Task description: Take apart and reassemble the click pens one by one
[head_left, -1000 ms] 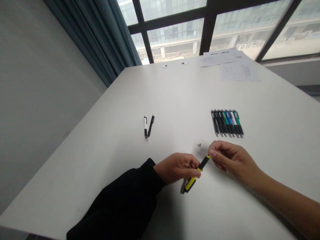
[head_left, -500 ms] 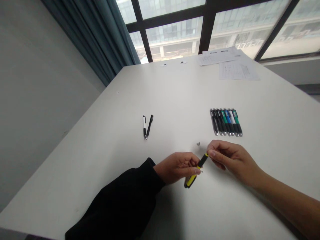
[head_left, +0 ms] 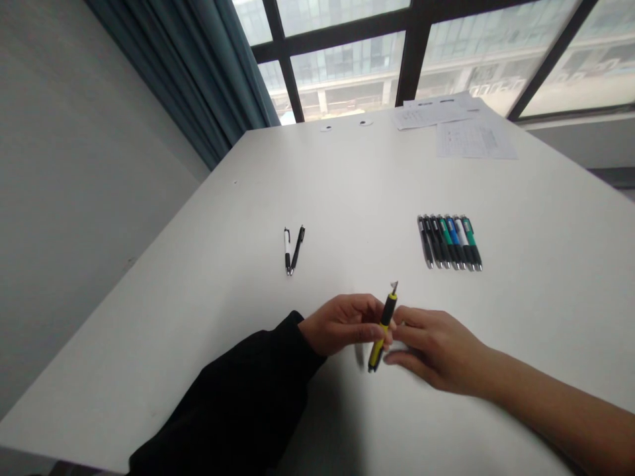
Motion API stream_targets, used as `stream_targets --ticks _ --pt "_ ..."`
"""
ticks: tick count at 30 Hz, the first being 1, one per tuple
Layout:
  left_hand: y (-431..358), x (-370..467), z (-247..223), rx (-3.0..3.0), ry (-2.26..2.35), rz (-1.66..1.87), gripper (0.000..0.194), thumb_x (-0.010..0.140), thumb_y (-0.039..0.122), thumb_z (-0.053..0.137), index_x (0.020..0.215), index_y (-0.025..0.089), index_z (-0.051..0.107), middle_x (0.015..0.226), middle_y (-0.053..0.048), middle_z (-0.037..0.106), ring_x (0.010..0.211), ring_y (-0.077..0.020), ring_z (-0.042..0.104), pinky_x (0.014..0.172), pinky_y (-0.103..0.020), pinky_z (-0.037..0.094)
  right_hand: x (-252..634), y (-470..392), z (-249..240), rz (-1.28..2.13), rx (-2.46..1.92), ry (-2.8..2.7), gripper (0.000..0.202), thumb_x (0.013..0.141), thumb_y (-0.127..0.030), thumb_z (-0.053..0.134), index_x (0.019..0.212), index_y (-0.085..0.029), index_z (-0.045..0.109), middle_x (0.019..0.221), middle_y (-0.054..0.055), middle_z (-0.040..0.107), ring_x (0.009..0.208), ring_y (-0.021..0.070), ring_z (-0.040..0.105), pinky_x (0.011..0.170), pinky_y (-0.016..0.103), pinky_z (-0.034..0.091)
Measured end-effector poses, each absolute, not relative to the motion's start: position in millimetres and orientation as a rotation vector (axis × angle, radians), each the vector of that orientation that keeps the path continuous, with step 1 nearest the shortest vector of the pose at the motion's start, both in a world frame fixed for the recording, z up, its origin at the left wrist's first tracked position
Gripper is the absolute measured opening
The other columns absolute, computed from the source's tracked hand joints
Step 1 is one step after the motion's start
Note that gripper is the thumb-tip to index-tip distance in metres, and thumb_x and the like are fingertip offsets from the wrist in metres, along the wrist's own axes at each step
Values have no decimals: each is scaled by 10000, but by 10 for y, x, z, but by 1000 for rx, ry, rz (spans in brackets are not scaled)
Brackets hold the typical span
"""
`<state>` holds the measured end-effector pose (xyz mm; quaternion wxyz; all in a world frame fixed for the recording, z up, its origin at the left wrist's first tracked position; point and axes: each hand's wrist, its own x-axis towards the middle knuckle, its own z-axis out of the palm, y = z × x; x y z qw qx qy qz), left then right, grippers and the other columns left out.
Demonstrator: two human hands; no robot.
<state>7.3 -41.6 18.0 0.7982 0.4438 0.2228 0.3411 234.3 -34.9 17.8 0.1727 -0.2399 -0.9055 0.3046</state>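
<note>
A yellow and black pen [head_left: 388, 311] stands tilted upward between my hands, its narrow metal end at the top. My left hand [head_left: 350, 325] pinches its middle between thumb and fingers. Close beside the pen on the right is my right hand [head_left: 431, 344], thumb and fingers apart; its fingertips are near the barrel, and whether they touch it is unclear. A small dark piece on the table shows just behind the pen's upper end.
Several pens [head_left: 449, 243], black, green, blue and white, lie in a row at the right. A white pen [head_left: 287, 251] and a black pen [head_left: 297, 250] form a V left of centre. Paper sheets [head_left: 476, 139] lie at the table's far edge, by the window.
My right hand has left the pen's upper end and moved down and left beside its barrel. The pen has turned more upright in my left hand, and its narrow metal end now shows.
</note>
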Motion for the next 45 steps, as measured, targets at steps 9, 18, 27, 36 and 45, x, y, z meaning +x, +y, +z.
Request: stream_targets --ticks 9,18,27,36,45 --pt "-428 -8 123 922 558 609 388 749 399 845 918 95 672 767 -69 698 673 -150 668 663 -278 530 2398 -288 45 970 -817 -2314 177 1006 -226 448 980 -196 621 874 73 644 751 177 587 685 305 486" --pt "-434 -23 88 1005 678 468 421 776 457 805 955 93 695 755 -67 694 615 -127 646 601 -240 521 2537 -57 52 1860 -950 -1228 331 716 -433 849 853 -168 706 592 -14 568 486 99 466 449 241 336" --pt "-432 -22 100 1028 672 467 401 790 444 796 952 90 699 759 -66 692 623 -126 639 624 -249 521 2534 -29 39 1952 -927 -1002 266 743 -378 853 830 -155 739 598 -3 587 509 86 471 463 223 335" --pt "-435 -26 89 1035 688 467 410 787 450 796 953 90 694 763 -69 693 627 -128 643 612 -241 517 2492 -41 38 1951 -894 -1076 251 749 -368 857 798 -152 739 576 -13 577 482 69 456 461 211 318" --pt "-435 -11 82 1038 692 468 403 790 452 794 931 88 695 759 -66 691 634 -121 641 623 -238 518 2521 -33 -54 1878 -893 -1298 271 785 -394 822 830 -139 740 564 -14 562 481 78 450 454 223 304"
